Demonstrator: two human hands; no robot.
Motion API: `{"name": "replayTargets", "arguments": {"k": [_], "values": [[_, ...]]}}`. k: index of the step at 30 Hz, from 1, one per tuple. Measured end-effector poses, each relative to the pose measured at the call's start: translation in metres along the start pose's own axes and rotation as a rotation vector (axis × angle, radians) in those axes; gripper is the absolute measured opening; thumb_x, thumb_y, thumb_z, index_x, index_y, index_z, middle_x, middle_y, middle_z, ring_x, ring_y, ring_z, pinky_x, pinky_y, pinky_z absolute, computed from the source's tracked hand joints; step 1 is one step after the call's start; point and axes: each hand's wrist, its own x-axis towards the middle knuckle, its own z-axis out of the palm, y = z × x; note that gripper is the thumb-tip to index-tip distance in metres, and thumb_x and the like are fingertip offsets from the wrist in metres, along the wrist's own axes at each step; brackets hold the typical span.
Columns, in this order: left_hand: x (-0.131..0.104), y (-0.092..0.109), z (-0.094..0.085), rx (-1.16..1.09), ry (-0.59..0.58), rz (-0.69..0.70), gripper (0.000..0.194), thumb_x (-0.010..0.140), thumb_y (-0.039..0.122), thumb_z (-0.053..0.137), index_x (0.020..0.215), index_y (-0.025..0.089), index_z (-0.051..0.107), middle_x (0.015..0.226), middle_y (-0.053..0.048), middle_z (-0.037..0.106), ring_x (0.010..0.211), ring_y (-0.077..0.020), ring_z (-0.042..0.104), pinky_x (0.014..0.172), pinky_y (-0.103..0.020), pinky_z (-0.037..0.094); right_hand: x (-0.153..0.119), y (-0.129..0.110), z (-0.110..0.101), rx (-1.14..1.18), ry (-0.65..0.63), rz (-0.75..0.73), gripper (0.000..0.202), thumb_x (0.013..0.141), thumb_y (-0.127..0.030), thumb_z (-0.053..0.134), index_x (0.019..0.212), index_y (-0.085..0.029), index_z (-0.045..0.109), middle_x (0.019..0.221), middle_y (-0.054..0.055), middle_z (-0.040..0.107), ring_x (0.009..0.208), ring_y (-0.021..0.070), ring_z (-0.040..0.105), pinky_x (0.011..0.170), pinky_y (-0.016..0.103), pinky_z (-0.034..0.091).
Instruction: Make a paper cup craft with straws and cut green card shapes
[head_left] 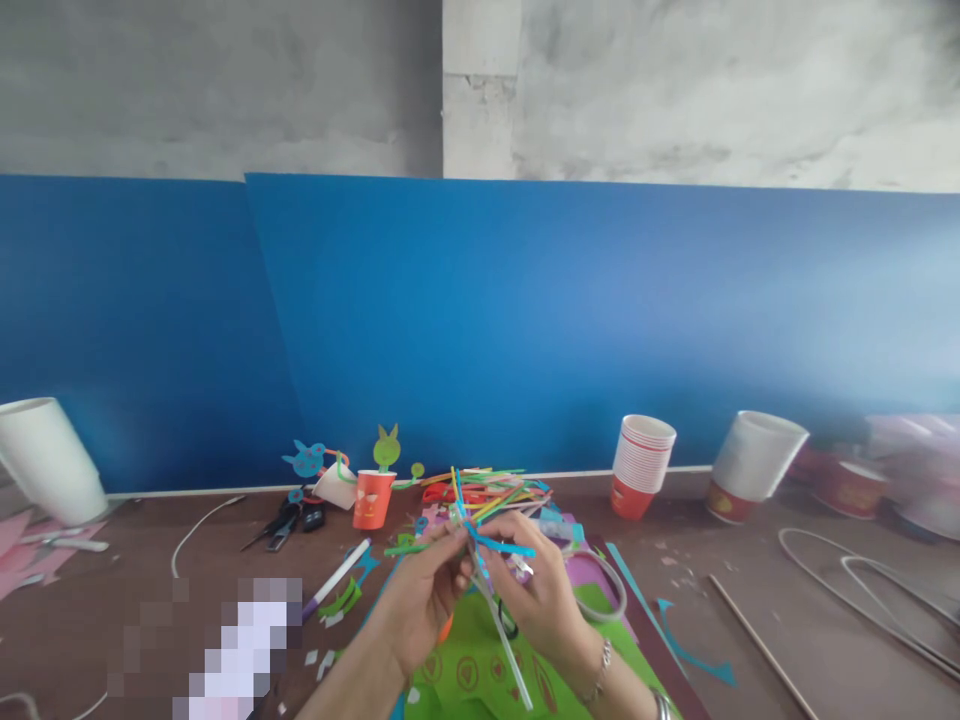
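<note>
My left hand [420,592] pinches a small bundle of drinking straws in front of me. A blue straw [511,548] sticks out to the right and a white straw [510,655] slants down toward me. A green straw [405,549] pokes out left of my left hand; whether it belongs to the bundle I cannot tell. Close on the right, my right hand [541,590] has its fingers closed around the blue straw where it joins the others. Below both hands lies green paper [469,690] with drawn shapes. My fingers hide the joint itself.
Loose coloured straws [495,490] are piled behind my hands. An orange decorated cup [373,500], scissors [283,522] and a marker [337,578] are at left. A paper cup stack [643,465] stands at right, near a roll of tape [621,590] and a thin stick [757,640].
</note>
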Motion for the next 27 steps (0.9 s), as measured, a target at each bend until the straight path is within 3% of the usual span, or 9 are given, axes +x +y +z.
{"name": "replayTargets", "arguments": {"k": [6,10,13,18,20,24,27], "values": [[0.002,0.001,-0.004,0.077,-0.075,0.04,0.018,0.062,0.015,0.082,0.07,0.011,0.066,0.057,0.003,0.059,0.045,-0.0034,0.053,0.042,-0.012,0.042,0.001,0.001,0.001,0.204,-0.092,0.194,0.02,0.093,-0.033,0.046,0.084,-0.018,0.057,0.078,0.002,0.06,0.072,0.0151,0.054,0.068,0.026,0.044],[0.005,0.003,-0.011,0.281,-0.135,0.114,0.025,0.058,0.025,0.084,0.067,0.011,0.066,0.053,0.002,0.058,0.046,-0.0035,0.05,0.046,-0.013,0.039,0.004,0.004,-0.006,0.327,-0.209,0.318,0.032,0.091,-0.042,0.048,0.07,-0.018,0.049,0.064,-0.004,0.047,0.059,0.0104,0.041,0.055,0.022,0.036],[0.007,0.003,-0.013,0.424,-0.118,0.189,0.031,0.057,0.028,0.084,0.074,0.013,0.064,0.053,0.003,0.058,0.045,-0.0054,0.049,0.045,-0.016,0.037,0.009,0.005,-0.01,0.375,-0.279,0.373,0.033,0.089,-0.043,0.052,0.069,-0.017,0.051,0.062,-0.004,0.047,0.058,0.0098,0.04,0.055,0.022,0.035],[0.009,0.0,-0.01,0.505,-0.13,0.23,0.046,0.05,0.035,0.087,0.074,0.019,0.051,0.052,0.007,0.057,0.04,-0.008,0.049,0.041,-0.02,0.035,0.013,0.002,-0.009,0.484,-0.201,0.44,0.026,0.082,-0.043,0.061,0.087,-0.017,0.061,0.07,-0.002,0.055,0.063,0.0115,0.048,0.058,0.023,0.039],[0.009,0.0,-0.01,0.515,-0.166,0.221,0.047,0.049,0.034,0.087,0.073,0.019,0.049,0.054,0.007,0.057,0.041,-0.0082,0.05,0.042,-0.02,0.037,0.013,0.001,-0.007,0.479,-0.181,0.44,0.025,0.078,-0.042,0.066,0.08,-0.017,0.063,0.067,-0.002,0.055,0.061,0.0107,0.047,0.057,0.023,0.039],[0.006,0.002,-0.011,0.455,-0.24,0.202,0.052,0.044,0.026,0.09,0.083,0.018,0.057,0.068,0.003,0.065,0.055,-0.0122,0.061,0.055,-0.024,0.046,0.012,0.0,-0.005,0.536,-0.061,0.588,0.031,0.072,-0.046,0.071,0.067,-0.016,0.062,0.055,-0.005,0.048,0.049,0.0076,0.041,0.047,0.021,0.033],[0.003,0.005,-0.011,0.459,-0.229,0.223,0.044,0.05,0.03,0.088,0.085,0.016,0.064,0.065,0.0,0.066,0.06,-0.014,0.062,0.059,-0.025,0.045,0.012,-0.002,-0.006,0.639,0.004,0.684,0.034,0.068,-0.048,0.074,0.068,-0.016,0.063,0.055,-0.005,0.049,0.047,0.0065,0.04,0.044,0.019,0.03]]}}
